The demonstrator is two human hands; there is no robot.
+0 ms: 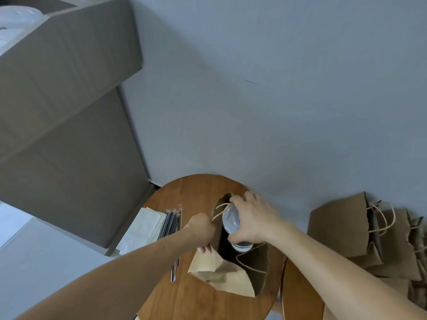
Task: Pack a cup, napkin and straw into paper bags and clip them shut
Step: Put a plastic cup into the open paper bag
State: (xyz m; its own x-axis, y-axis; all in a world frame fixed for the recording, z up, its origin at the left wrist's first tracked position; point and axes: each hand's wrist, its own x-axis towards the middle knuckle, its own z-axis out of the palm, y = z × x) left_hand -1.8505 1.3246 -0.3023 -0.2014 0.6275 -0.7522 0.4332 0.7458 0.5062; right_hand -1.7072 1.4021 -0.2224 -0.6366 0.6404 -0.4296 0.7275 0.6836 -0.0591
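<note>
Head view: one round wooden surface stands against a pale wall.

Bag: brown paper, on the surface, mouth open and facing up, dark inside. One cord handle hangs at its near right side. The other runs up from the left hand.

Left hand: closed in a fist on the left rim of the bag, gripping the rim together with the cord handle and holding the mouth open.

Right hand: fingers and thumb curled round the cup, gripping it from the right side.

Cup: clear plastic with a lid, tilted so that the lid faces left and upward. Its base sits lower, inside the mouth of the bag. Whether the base touches the bottom of the bag cannot be told.

Napkins: a white stack at the left edge of the surface, partly overhanging it.

Straws: a row of wrapped straws just right of the napkins, lying between them and the bag.

Right of the surface: several more brown bags with cord handles, leaning against the wall, some overlapping.

Left side: large cardboard boxes, stacked, rising above the surface.
</note>
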